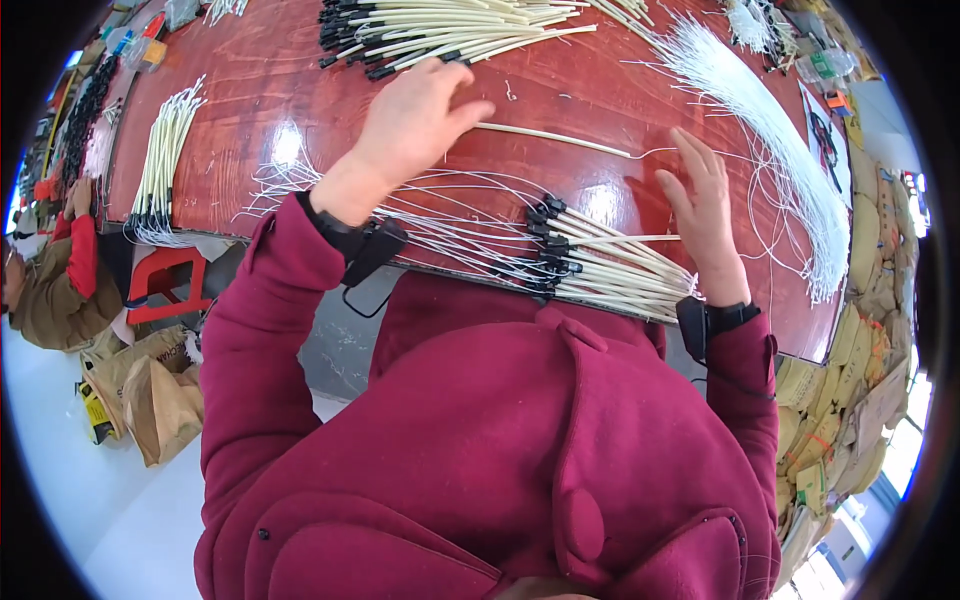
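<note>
A thin cream tube (560, 139) lies across the red table between my hands, a fine white wire (655, 151) coming out of its right end. My left hand (420, 115) is over the tube's left end, hiding it, thumb and fingers apart. My right hand (702, 200) hovers with spread fingers near the wire, which passes behind them. Close to the table's front edge lies a bundle of cream tubes with black ends (610, 265). Long white wires (440, 235) trail left from it, beneath my left wrist.
Another pile of black-ended tubes (440, 30) lies at the far side of the red table (270, 60). A thick hank of white wires (790, 160) curves down the right side. More bundled tubes (165, 150) are at the left, near a red stool (165, 285) and another person's red sleeve (82, 255).
</note>
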Motion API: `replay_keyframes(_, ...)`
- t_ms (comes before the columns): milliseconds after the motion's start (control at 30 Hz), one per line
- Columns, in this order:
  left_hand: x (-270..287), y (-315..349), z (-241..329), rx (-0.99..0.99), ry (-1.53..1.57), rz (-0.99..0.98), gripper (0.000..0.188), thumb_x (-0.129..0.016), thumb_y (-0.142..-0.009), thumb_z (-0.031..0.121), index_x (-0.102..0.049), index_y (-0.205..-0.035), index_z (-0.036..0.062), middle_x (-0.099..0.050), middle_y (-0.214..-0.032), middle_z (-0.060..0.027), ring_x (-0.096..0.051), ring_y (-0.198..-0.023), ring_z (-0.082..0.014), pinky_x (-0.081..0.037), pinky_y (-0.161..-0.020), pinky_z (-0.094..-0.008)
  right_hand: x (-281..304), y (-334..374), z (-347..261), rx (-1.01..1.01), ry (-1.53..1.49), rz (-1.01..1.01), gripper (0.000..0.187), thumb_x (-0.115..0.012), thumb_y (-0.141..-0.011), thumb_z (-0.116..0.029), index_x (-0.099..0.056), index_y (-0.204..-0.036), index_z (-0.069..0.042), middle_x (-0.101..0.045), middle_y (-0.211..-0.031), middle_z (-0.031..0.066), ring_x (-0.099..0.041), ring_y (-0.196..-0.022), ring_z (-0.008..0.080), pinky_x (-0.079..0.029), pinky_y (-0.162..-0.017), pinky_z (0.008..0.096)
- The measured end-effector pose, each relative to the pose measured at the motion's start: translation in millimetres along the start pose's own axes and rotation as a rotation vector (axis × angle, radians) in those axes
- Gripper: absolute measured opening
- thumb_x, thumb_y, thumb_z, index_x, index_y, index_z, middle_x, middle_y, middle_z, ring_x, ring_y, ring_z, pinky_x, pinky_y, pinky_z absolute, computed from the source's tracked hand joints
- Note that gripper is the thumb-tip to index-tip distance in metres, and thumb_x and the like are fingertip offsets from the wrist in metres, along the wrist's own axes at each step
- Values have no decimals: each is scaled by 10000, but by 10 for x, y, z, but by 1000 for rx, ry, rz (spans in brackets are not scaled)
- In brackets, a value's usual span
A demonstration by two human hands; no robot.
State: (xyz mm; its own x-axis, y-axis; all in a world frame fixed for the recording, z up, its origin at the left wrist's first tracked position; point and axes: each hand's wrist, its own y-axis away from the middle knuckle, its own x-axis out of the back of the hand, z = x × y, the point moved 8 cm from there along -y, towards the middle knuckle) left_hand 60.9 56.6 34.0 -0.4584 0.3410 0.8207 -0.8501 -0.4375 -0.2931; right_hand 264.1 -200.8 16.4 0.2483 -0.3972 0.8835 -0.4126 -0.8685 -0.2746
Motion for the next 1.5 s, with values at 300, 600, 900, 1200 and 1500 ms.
replay_keyframes(300,-267,52,129,-34,275,-270,195,-698,-937,139,-577,-1048,34,-647,-846,-102,-626,-761,-266,-475,-686,-376,-328,-401,-720,279,-22,-42,276,-748,-874,-174,-707,-1129,-78,-712,-1082,71,-606,-1029,280,-448,-923,402)
replay_keyframes(600,-5,256,98,131,338,-384,244,-694,-934,125,-619,-1149,39,-614,-723,-27,-551,-671,-96,-447,-635,-295,52,-218,-688,333,-43,-16,110,-763,-842,-160,-737,-920,-86,-723,-885,34,-612,-863,248,-447,-853,375)
replay_keyframes(900,1325,1206,-1528,309,-321,-81,173,-683,-927,159,-677,-1009,7,-684,-913,-162,-682,-856,-328,-519,-773,-405,396,413,-402,147,-160,-239,213,-783,-817,-196,-747,-979,-62,-741,-957,62,-613,-924,269,-454,-901,393)
replay_keyframes(1200,150,-287,404,-39,35,-218,265,-726,-883,230,-716,-1052,25,-695,-1042,-155,-661,-1002,-349,-510,-874,-431,339,388,-230,59,-119,-115,388,-760,-836,-265,-714,-1142,-31,-712,-1169,94,-595,-1028,292,-445,-956,410)
replay_keyframes(1500,-2042,-1686,1638,-365,-32,-220,283,-680,-898,284,-694,-977,13,-700,-975,-191,-675,-957,-394,-544,-804,-506,405,321,-199,1,-33,-22,385,-741,-858,-215,-694,-1189,-25,-688,-1220,110,-597,-1064,302,-437,-966,413)
